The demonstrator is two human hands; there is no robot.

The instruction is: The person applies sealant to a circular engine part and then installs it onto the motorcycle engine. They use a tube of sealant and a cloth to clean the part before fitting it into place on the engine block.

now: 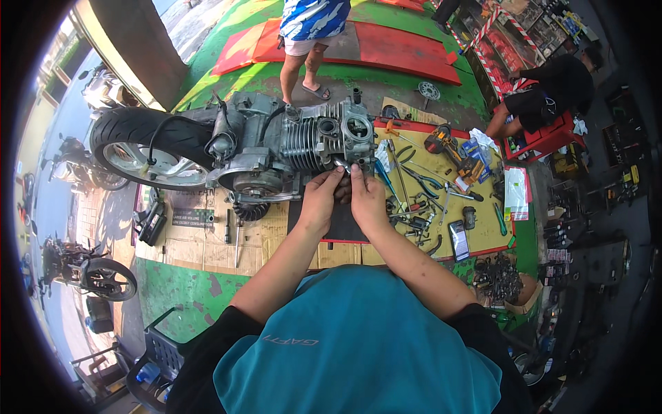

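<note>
A grey scooter engine point(255, 155) lies across the table, its finned cylinder point(303, 140) and cylinder head point(357, 127) pointing right. At the near side of the head, my left hand point(323, 196) and my right hand point(367, 196) are close together. Thumbs and fingers are pinched at a small shiny piece between them, too small and covered to name. Whether that piece is fixed to the engine or loose, I cannot tell. At the engine's left end is a wheel with a black tyre point(114, 148).
Right of my hands lie pliers point(431, 183), a yellow-black power tool point(441, 140), small metal parts and a phone point(458, 240). Cardboard point(189, 238) covers the left side, under a black tool point(150, 219). One person point(314, 34) stands beyond the table; another point(558, 86) sits far right.
</note>
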